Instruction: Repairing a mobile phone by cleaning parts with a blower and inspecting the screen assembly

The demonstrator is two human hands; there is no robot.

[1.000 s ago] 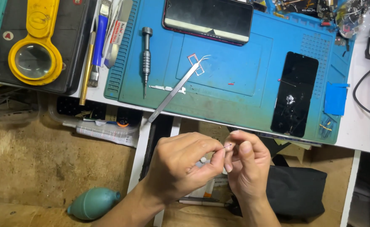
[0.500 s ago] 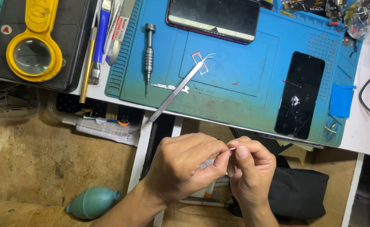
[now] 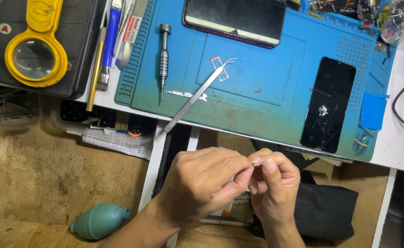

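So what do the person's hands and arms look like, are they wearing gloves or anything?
No gloves. Both the left hand and the right hand are bare, with short, plain fingernails. No rings, watch or bracelet show on either one. The forearms are bare too as far as the frame reaches, with no sleeve or cuff in view.

A: Blue mat (image 3: 275, 105), centre panel – bare but for tweezers (image 3: 195, 98) lying slantwise, handle end past the near edge, tips by a small white frame (image 3: 219, 67)

B: Left side?

A: Screwdriver (image 3: 164, 59) lengthwise beside the ridged edge; a thin metal strip (image 3: 186, 95) at its tip. Clear lane between screwdriver and tweezers

B: Far edge, right?

A: Dark phone (image 3: 236, 18) blocks the far edge. Black screen (image 3: 328, 105) fills the right; blue tape (image 3: 373, 111) beside it

B: Below the table?

A: Both hands, left hand (image 3: 204, 183) and right hand (image 3: 273, 188), meet there; black pouch (image 3: 324, 209) to their right, green bulb (image 3: 100, 221) well to the left, open floor between
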